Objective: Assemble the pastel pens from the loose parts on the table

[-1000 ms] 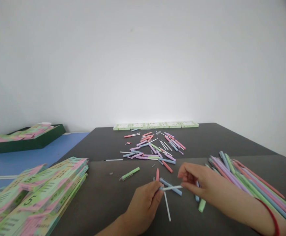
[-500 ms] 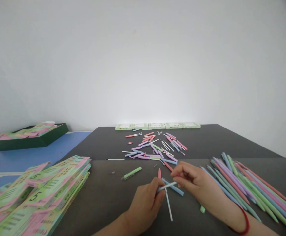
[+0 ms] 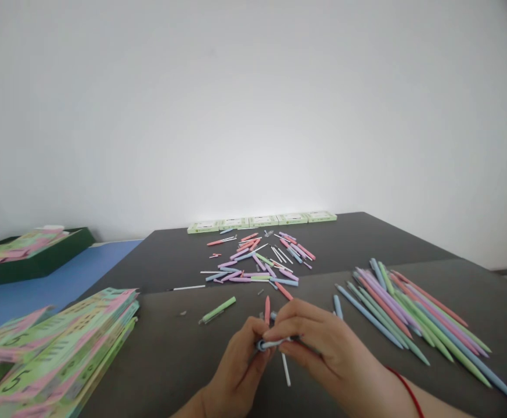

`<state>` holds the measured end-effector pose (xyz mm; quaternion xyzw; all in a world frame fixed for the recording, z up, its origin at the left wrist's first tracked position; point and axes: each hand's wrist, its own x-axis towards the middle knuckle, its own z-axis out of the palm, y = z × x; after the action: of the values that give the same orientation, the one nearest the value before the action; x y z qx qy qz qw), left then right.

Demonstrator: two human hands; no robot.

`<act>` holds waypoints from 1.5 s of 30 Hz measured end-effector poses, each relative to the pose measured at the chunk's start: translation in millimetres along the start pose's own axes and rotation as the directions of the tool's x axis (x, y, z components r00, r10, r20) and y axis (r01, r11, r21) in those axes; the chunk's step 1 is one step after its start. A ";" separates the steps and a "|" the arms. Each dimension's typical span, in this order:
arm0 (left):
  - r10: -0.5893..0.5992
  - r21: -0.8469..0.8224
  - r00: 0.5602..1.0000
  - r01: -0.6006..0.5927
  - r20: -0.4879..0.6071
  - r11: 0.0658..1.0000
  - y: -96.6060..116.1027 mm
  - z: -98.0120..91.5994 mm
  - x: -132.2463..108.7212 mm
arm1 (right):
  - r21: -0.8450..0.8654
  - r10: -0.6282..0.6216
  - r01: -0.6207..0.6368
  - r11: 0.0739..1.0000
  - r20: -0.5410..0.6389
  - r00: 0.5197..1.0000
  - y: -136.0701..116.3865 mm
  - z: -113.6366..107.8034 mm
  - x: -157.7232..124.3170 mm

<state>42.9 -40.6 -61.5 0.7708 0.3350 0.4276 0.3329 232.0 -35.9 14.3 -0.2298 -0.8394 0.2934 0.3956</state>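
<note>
My left hand (image 3: 238, 367) pinches a light-blue pen barrel (image 3: 260, 346), its round open end showing at the fingertips. My right hand (image 3: 329, 342) meets it there, closed on a white pen refill (image 3: 274, 343) whose dark end shows beside the fingers. Whether the refill's other end is inside the barrel, I cannot tell. Under the hands, a second white refill (image 3: 286, 370) lies on the table, partly covered. Just beyond the fingers is a red pen part (image 3: 267, 307), and a blue pen part (image 3: 337, 306) pokes out behind my right hand.
Many coloured pens (image 3: 410, 316) lie fanned on the right. Stacked printed packs (image 3: 61, 348) fill the near left. Pen parts and refills (image 3: 253, 267) are scattered farther back, before a row of flat boxes (image 3: 262, 221). A green pen (image 3: 218, 309) lies left; a green tray (image 3: 39, 255) holds packs.
My hands have come together; the refill, earlier stretched out between them, is now mostly covered by my fingers. The view has turned slightly right.
</note>
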 end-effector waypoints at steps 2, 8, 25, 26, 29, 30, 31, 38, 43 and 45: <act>0.003 -0.025 1.000 -0.003 0.019 1.000 -2.3 -0.9 0.6 | -0.049 -0.010 0.010 0.999 0.000 1.000 -4.7 -2.1 0.1; -0.029 -0.078 0.993 0.021 -0.112 0.997 2.3 4.9 2.3 | -0.183 -0.080 0.079 0.980 0.004 0.997 -12.0 -7.1 0.9; -0.053 -0.074 0.977 0.038 -0.205 0.996 2.7 11.7 -2.0 | -0.185 -0.086 0.091 0.979 0.040 0.996 2.7 4.5 -4.5; -0.074 -0.082 0.975 0.058 -0.211 0.995 0.9 11.7 -2.9 | -0.197 -0.092 0.100 0.975 0.050 0.995 3.4 5.0 -4.9; -0.126 -0.098 0.963 0.106 -0.240 0.990 -1.8 12.3 -4.7 | -0.259 -0.110 0.132 0.957 0.098 0.989 4.0 5.1 -5.1; -0.135 -0.106 0.961 0.112 -0.243 0.988 -1.7 12.6 -4.8 | -0.283 -0.114 0.141 0.949 0.108 0.988 3.9 4.8 -4.7; -0.140 -0.116 0.960 0.115 -0.242 0.987 -1.2 12.9 -4.8 | -0.305 -0.116 0.146 0.941 0.113 0.987 3.7 4.4 -4.3; -0.069 -0.034 0.977 0.063 -0.200 0.997 -1.6 6.4 -3.4 | -0.392 -0.160 0.204 0.897 0.143 0.977 4.8 4.1 -3.3; 0.001 0.067 0.987 0.010 -0.158 0.998 -4.9 2.1 -3.0 | -0.367 -0.172 0.194 0.910 0.092 0.981 -0.6 -1.3 -2.3; -0.016 0.065 0.979 0.030 -0.202 0.997 -4.1 3.3 -2.9 | -0.317 -0.185 0.189 0.929 0.045 0.982 -6.5 -8.1 -1.1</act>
<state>43.7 -41.4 -67.3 0.7305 0.3899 0.4879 0.2761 238.0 -38.8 22.3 -0.2079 -0.8967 0.1159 0.3731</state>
